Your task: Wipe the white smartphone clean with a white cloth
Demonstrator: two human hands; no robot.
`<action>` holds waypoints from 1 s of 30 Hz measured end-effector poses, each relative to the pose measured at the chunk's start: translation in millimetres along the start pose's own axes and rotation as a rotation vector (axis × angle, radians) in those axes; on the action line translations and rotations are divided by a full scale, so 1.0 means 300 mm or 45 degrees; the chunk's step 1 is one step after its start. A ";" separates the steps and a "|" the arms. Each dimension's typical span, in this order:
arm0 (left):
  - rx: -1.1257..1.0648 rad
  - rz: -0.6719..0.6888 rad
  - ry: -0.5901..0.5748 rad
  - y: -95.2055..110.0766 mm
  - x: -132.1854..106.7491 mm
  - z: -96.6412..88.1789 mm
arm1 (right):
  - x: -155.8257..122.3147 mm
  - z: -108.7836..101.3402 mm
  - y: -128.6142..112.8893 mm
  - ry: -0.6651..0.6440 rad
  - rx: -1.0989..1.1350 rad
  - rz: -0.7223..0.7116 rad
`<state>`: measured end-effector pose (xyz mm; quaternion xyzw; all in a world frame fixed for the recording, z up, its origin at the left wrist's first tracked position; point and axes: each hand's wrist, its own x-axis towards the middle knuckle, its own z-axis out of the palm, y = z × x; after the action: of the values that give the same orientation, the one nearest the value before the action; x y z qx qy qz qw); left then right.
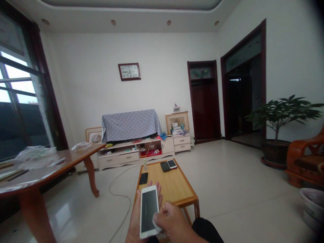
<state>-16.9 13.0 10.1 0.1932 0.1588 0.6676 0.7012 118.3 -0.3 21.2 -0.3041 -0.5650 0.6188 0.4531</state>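
Observation:
A white smartphone (149, 209) with a dark screen lies in my left hand (136, 212), face up, its far end tilted away from me. The fingers of that hand curl up past the phone's right edge. My right hand (174, 218) pinches a small white wipe (156, 223) between thumb and fingers. The wipe touches the lower right of the screen. Beyond my hands stands a low wooden table (174, 185). On it are a black phone (143, 178), a dark flat case (165, 166), a white-edged phone (172, 164) and a small clear bottle (145, 164).
To the left is a larger wooden table (68, 158) with plastic bags (35, 155). A cable (130, 199) runs over the floor. A white TV cabinet (126, 158) stands along the wall. A potted plant (277, 135) and wooden armchair (303, 152) are at right.

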 end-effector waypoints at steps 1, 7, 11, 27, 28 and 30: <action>-0.023 0.033 0.004 -0.002 -0.003 0.012 | 0.002 0.004 0.003 -0.042 0.106 0.049; 0.068 -0.028 0.113 -0.008 -0.041 0.066 | 0.006 -0.004 0.050 -0.139 0.311 0.105; 0.186 -0.122 0.272 -0.002 -0.037 0.030 | -0.004 -0.026 0.055 -0.107 0.255 0.070; 0.273 -0.060 0.396 0.034 -0.055 0.042 | -0.019 -0.034 0.028 0.116 -0.252 -0.172; 0.235 -0.037 0.398 0.040 -0.049 0.041 | -0.026 -0.034 0.029 0.068 -0.232 -0.149; 0.186 -0.012 0.382 0.052 -0.039 0.043 | -0.037 -0.031 0.034 -0.031 -0.212 -0.105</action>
<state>-25.2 1.2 28.5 0.1412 0.3108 0.6723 0.6569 128.8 -6.0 8.1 -0.3096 -0.6320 0.5543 0.4444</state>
